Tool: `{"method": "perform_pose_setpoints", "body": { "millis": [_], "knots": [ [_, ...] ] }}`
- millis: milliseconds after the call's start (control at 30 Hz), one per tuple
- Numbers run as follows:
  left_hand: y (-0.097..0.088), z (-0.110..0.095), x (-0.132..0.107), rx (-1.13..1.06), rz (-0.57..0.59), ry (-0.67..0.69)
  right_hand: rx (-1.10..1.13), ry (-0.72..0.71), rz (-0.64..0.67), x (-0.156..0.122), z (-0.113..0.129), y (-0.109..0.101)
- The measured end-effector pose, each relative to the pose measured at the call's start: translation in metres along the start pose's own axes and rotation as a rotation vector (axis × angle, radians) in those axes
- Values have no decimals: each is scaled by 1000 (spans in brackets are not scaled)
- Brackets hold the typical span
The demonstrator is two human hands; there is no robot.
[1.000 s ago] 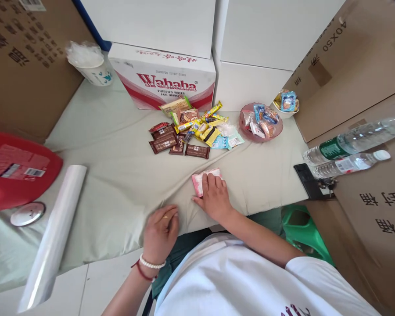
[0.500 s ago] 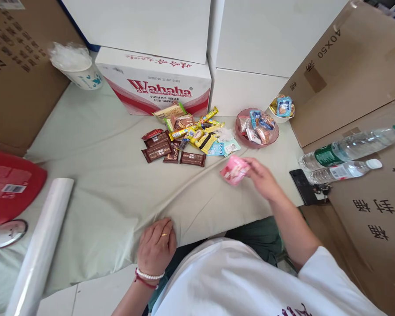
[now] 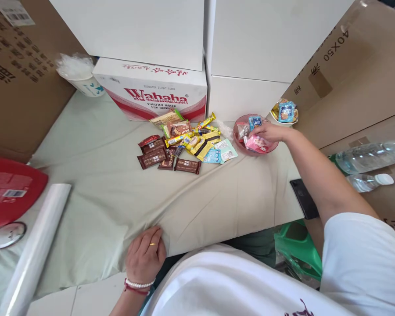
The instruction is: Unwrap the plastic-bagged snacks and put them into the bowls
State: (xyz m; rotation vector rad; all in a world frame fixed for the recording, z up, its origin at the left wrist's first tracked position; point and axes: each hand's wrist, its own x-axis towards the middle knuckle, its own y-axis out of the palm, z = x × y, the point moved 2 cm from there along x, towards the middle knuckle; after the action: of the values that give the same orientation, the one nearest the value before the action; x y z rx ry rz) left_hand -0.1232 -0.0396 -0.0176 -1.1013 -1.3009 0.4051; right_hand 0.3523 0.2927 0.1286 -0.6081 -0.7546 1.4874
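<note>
My right hand point(image 3: 267, 131) reaches over the reddish clear bowl point(image 3: 238, 146), its fingers closed on a pink snack packet point(image 3: 258, 143). The packet is inside the rim, above other wrapped snacks, and covers part of them. A blue packet point(image 3: 254, 122) shows behind my fingers. My left hand point(image 3: 146, 253) rests at the front edge of the cloth-covered table point(image 3: 197, 206), fingers curled together with nothing visible in them. Left of the bowl lies a pile of snacks: brown bars point(image 3: 187, 166), yellow packets point(image 3: 203, 149) and a pale green packet point(image 3: 228, 150).
A Wahaba-style white and red water carton point(image 3: 158, 94) stands behind the pile. At right are a small bowl of snacks point(image 3: 286, 113), two plastic bottles point(image 3: 370, 158) and a black phone point(image 3: 303, 198). On the left lie a white film roll point(image 3: 41, 245) and a red container point(image 3: 13, 191).
My right hand has carried the pink packet up and right, from above the table into the reddish bowl. My left hand stays at the table edge.
</note>
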Motion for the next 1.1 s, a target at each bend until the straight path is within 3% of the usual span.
{"method": "perform_pose_setpoints", "body": {
  "millis": [100, 200, 400, 533, 667, 733, 833, 967, 1033, 1100],
  "knots": [
    [1, 0, -1, 19, 2, -8, -138, -99, 236, 1, -8, 34],
    [1, 1, 0, 30, 12, -17, -363, -197, 213, -3, -22, 42],
    [-2, 1, 3, 33, 26, -1, -643, -229, 216, -16, -32, 55],
    [-1, 0, 1, 8, 39, -36, -727, -328, 136, -25, -16, 63],
    [-1, -1, -2, -19, 36, -83, -641, -265, -57, -20, 18, 60],
    [-1, -2, -3, -33, 34, -85, -589, -224, -133, -14, 42, 70],
    [-1, -1, -2, -47, 44, -85, -578, -102, -36, -1, 73, 108],
    [-5, -1, 2, -157, 31, -106, -601, 70, 127, 6, 88, 152],
    [-12, 0, 5, -263, -9, -212, -541, 74, 84, -10, 88, 158],
    [-21, -2, 7, -349, -75, -364, -342, 56, 6, -46, 87, 159]
  ]
}}
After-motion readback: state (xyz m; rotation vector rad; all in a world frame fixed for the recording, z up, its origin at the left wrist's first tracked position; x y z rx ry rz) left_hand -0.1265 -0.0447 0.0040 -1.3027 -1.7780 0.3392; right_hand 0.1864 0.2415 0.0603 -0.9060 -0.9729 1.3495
